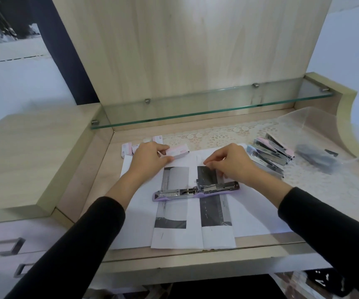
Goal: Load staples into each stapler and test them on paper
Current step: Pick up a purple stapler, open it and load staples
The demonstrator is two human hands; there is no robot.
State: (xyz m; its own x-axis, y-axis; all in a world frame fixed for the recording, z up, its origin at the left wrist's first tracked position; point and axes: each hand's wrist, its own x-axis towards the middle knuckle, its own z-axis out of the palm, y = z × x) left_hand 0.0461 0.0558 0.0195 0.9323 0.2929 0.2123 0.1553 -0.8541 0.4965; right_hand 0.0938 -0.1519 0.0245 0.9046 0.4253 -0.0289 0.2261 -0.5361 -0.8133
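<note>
Right hand (231,161) sits curled over the far part of the paper (249,216), its thumb and forefinger drawn together on something thin and pale at their tips (most likely a strip of staples, though it is too small to be sure). Just nearer the person than that hand lies the open stapler (195,190), flat on the printed sheets, its long axis running left to right across the body, lilac base toward the left, metal channel facing up. So the loading channel is close below the right hand's pinch, and the strip would need to be turned to lie along that left-right line before it drops in. Left hand (150,157) is farther off, up at the left, with its fingers closed around a small pink staple box (179,152). More staplers (269,155) wait in a row to the right, well clear.
</note>
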